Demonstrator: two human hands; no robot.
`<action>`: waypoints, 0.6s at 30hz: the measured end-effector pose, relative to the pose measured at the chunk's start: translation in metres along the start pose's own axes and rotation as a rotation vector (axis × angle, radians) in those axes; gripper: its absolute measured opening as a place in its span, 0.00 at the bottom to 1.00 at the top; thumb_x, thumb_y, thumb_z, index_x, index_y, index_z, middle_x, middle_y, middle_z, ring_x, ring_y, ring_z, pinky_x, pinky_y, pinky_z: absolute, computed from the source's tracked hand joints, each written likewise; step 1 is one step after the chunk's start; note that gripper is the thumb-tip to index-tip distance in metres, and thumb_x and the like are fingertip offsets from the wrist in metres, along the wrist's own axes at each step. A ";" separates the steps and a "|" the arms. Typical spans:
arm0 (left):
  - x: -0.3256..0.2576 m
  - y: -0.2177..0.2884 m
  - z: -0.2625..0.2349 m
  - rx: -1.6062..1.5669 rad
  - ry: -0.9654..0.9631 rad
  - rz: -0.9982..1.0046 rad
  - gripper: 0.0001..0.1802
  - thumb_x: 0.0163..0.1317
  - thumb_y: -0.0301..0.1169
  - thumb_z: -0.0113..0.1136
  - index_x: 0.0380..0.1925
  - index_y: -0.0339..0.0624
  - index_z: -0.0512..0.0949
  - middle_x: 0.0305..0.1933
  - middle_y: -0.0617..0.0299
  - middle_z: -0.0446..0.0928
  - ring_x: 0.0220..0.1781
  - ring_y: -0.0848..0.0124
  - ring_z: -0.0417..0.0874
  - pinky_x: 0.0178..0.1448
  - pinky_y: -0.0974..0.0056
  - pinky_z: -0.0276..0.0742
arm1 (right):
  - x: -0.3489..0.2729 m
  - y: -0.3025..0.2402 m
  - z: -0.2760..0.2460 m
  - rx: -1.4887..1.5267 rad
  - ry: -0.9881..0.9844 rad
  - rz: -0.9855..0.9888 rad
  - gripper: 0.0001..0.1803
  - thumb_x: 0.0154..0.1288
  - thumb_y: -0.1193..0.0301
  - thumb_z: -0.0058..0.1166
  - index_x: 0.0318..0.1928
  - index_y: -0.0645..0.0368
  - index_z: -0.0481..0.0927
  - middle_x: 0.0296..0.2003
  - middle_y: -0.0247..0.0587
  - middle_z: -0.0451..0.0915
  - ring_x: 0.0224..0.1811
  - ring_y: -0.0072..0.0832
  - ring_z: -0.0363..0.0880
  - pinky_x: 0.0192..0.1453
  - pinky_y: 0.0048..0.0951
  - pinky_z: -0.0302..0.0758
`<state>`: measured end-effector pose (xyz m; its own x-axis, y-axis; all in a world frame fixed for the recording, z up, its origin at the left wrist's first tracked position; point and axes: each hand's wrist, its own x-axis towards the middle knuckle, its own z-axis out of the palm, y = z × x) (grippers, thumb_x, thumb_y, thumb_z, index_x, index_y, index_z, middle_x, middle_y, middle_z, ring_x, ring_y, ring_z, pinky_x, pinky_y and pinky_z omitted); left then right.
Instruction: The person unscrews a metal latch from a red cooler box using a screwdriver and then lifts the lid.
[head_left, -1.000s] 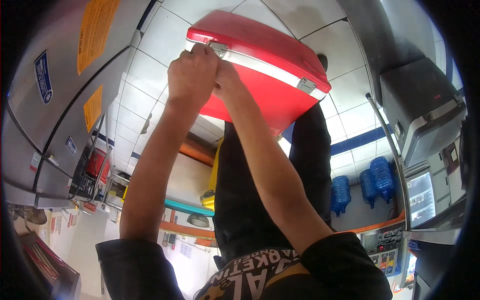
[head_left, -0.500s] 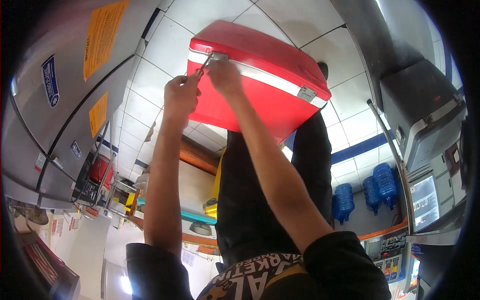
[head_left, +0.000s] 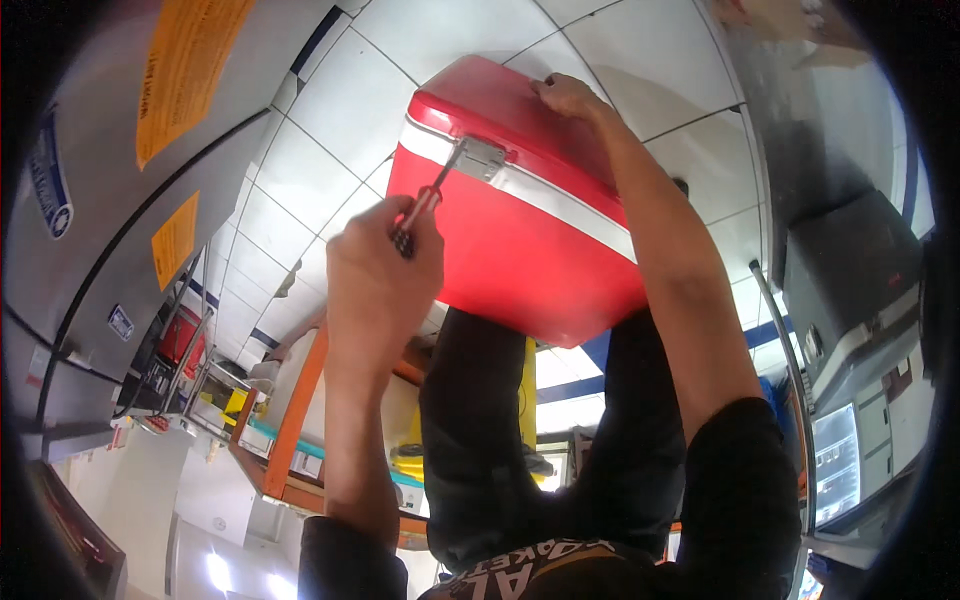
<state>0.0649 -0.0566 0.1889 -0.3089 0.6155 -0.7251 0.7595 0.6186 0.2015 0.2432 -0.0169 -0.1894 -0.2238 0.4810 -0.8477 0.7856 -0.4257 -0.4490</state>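
White tiled floor (head_left: 330,110) under all, dark grout lines bending toward the rim. Steel appliance door (head_left: 90,200) at left — orange stickers (head_left: 185,60) and a blue label (head_left: 50,170) on it. Orange-framed shelving (head_left: 300,400) below. Grey machine with a screen (head_left: 850,300) at right — blue floor stripe (head_left: 570,385) beside it.

Screwdriver handle (head_left: 402,240): mostly buried in the left hand (head_left: 385,285); only a dark and red bit pokes out above the fingers.
Screwdriver tip: lost against the metal latch (head_left: 482,158); too small to tell where it sits.
Right hand (head_left: 568,95): fingertips curl over the top of the red cooler (head_left: 520,250), out of sight.
Cooler's underside: covered by the person's dark trousers (head_left: 480,450).
Yellow labels (head_left: 180,70) on the steel cabinet: print too blurred to make out.
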 end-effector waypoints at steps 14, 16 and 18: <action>0.000 -0.034 0.014 -0.064 0.098 0.184 0.11 0.59 0.22 0.60 0.42 0.31 0.78 0.24 0.45 0.76 0.24 0.48 0.81 0.27 0.54 0.73 | 0.116 -0.057 0.039 0.179 -0.275 -0.219 0.39 0.69 0.37 0.41 0.59 0.58 0.79 0.54 0.43 0.81 0.55 0.32 0.77 0.64 0.33 0.69; -0.003 -0.033 0.011 -0.043 0.077 0.154 0.11 0.59 0.22 0.60 0.42 0.30 0.78 0.25 0.45 0.77 0.24 0.49 0.81 0.27 0.54 0.73 | 0.112 -0.056 0.050 0.254 -0.284 -0.209 0.40 0.68 0.35 0.40 0.59 0.58 0.80 0.53 0.41 0.81 0.54 0.30 0.77 0.63 0.32 0.68; -0.006 -0.036 0.010 -0.026 0.059 0.133 0.12 0.59 0.22 0.61 0.43 0.30 0.77 0.25 0.46 0.77 0.23 0.49 0.81 0.26 0.55 0.73 | 0.110 -0.058 0.055 0.265 -0.288 -0.165 0.41 0.67 0.33 0.41 0.58 0.56 0.80 0.54 0.39 0.80 0.55 0.30 0.76 0.64 0.34 0.67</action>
<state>0.0452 -0.0873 0.1797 -0.2399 0.7203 -0.6509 0.7810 0.5414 0.3112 0.1412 0.0188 -0.2723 -0.5157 0.3417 -0.7857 0.5585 -0.5614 -0.6107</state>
